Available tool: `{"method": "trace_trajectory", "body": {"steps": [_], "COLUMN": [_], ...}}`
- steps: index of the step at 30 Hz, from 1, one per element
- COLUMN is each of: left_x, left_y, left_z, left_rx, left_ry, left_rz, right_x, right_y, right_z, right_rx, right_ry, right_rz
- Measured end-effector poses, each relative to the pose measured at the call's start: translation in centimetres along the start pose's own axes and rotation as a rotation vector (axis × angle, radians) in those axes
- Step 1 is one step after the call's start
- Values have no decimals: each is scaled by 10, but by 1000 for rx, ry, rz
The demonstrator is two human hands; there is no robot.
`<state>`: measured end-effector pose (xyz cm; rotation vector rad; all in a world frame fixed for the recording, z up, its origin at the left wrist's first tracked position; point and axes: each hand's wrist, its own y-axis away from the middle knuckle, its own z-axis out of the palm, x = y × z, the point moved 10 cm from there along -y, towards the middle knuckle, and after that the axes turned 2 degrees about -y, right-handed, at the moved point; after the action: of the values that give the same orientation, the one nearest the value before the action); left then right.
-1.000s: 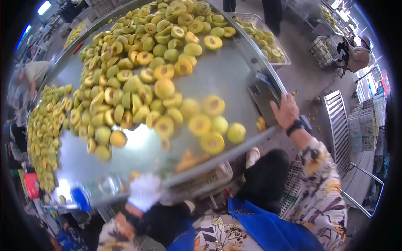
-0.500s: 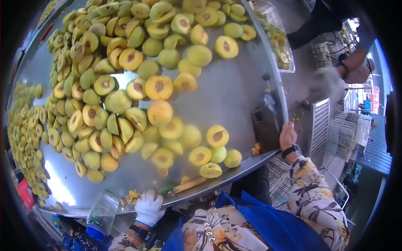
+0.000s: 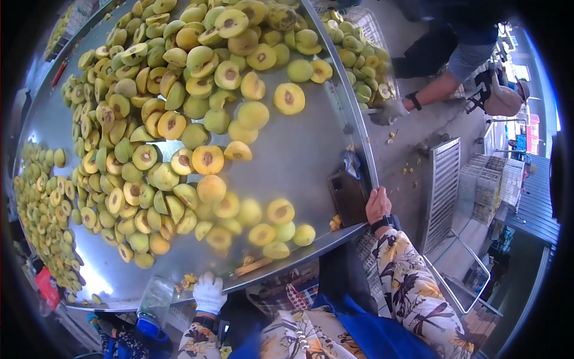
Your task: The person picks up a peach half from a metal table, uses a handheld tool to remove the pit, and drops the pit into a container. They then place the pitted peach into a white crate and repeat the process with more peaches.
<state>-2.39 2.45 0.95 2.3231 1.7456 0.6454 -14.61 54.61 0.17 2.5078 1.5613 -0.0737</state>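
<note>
My left hand [image 3: 209,293], in a white glove, rests at the near rim of the metal table [image 3: 311,250], its fingers over the edge. My bare right hand [image 3: 378,206] holds the table's right corner, fingers curled over the rim. Halved green-yellow fruits [image 3: 167,125] are heaped across the table, some showing brown centres. Between my hands lies a wooden-handled tool [image 3: 253,267]. Beside my left hand are yellow scraps [image 3: 188,281] and a clear jar with a blue lid [image 3: 154,302]. A dark phone [image 3: 348,194] lies near my right hand.
Past the right rim, another person's gloved hand [image 3: 391,112] is at a crate of fruit [image 3: 359,57]. White crates [image 3: 490,185], a slatted metal panel [image 3: 442,191] and a metal frame [image 3: 478,290] stand on the right. A red-handled tool [image 3: 59,73] lies at the far left.
The view has turned, so the table and my right hand appear further left. The other person's gloved hand has moved to the fruit crate. Both my hands remain at the table's edge.
</note>
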Motion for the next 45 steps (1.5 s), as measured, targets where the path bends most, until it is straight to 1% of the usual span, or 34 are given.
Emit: {"method": "trace_trajectory", "body": {"steps": [2,6,8,10,12,13,14,16,18,19,20,22,24,25,27,28,30,31,33,34,35,36,37,38,39,40,41,42,43,44,45], "left_x": [-1,-1,-4,-5,8,19,24,32,38,41,40,42,46,48,60,66,72,73,72,72,73,77,84,92,99,104,106,109,115,122,121], "left_y": [2,8,11,15,14,15,19,32,52,61,73,97,115,122,127,125,119,116,103,99,94,85,78,68,57,47,39,34,28,29,28], "left_z": [6,10,22,24,10,-9,-19,-49,-85,-100,-106,-123,-130,-132,-143,-147,-157,-160,-158,-155,-159,-171,-183,-197,-207,-214,-219,-219,-231,-240,-238], "left_rx": [-59,-58,-165,-173,-264,-246,-304,-180,-98,-47,-14,-26,-7,-8,22,31,117,161,176,182,237,301,361,424,323,215,261,295,388,469,420], "left_ry": [-2,-34,-61,-56,-18,-43,-73,32,248,364,290,384,352,336,358,369,359,356,393,412,395,384,370,354,418,480,462,446,439,431,452], "left_rz": [-17,-42,-81,-144,-165,-215,-283,-350,-451,-497,-482,-567,-583,-586,-530,-490,-441,-425,-395,-392,-365,-325,-288,-252,-304,-357,-313,-271,-213,-158,-211], "right_x": [-5,-3,-4,-5,-2,0,0,6,7,5,0,-13,-7,-4,3,21,49,60,95,117,113,106,97,84,71,50,26,-7,-32,-55,-76], "right_y": [2,-1,0,-1,2,0,-4,-3,-9,-14,-11,-2,12,23,45,51,62,59,38,29,21,9,-4,-26,-46,-65,-75,-78,-80,-75,-73], "right_z": [-5,-1,-1,1,-1,2,4,15,12,-6,-22,-43,-62,-76,-107,-124,-152,-157,-154,-140,-142,-143,-147,-149,-152,-159,-170,-190,-198,-208,-209], "right_rx": [36,-11,-4,-11,-31,-44,-56,-170,-278,-257,-242,-251,-294,-256,-181,-159,-110,-19,161,157,119,109,108,91,72,36,-3,-3,-57,-85,-105], "right_ry": [-43,-29,-56,-46,-31,-29,-31,-43,-23,-24,-30,-71,-113,-171,-280,-350,-491,-530,-597,-811,-1086,-1252,-1364,-1408,-1452,-1491,-1523,-1575,-1580,-1547,-1522], "right_rz": [-33,-9,-28,-30,-12,8,29,44,15,-5,-29,-64,-63,-76,-80,65,351,335,285,399,541,600,613,543,474,448,436,374,328,334,326]}}
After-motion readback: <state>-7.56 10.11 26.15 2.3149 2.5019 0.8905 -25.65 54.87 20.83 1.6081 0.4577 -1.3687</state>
